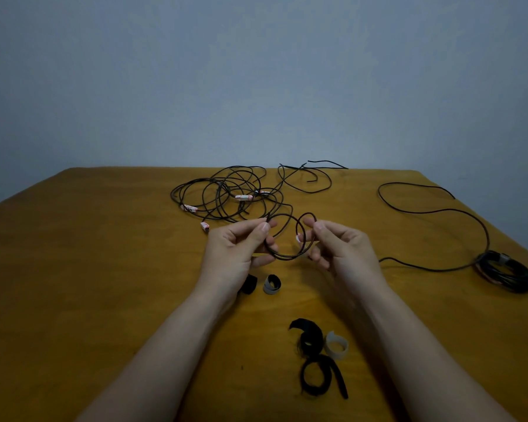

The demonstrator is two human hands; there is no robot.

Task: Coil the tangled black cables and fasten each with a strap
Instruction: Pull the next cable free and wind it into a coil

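Plain room, perhaps a home, wooden table (104,269) (mustard-toned), bare bluish wall (256,71)

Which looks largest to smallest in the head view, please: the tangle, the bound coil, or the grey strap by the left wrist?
tangle
bound coil
grey strap
The strap is nearer the camera yet looks smallest.

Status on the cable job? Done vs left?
Done: one strapped bundle at the right edge. In hand: left hand and right hand pinch a small coil, just a few loops formed. Left: the tangled pile behind it, a loose cable trailing by the bundle, and unused straps lying near the forearms.
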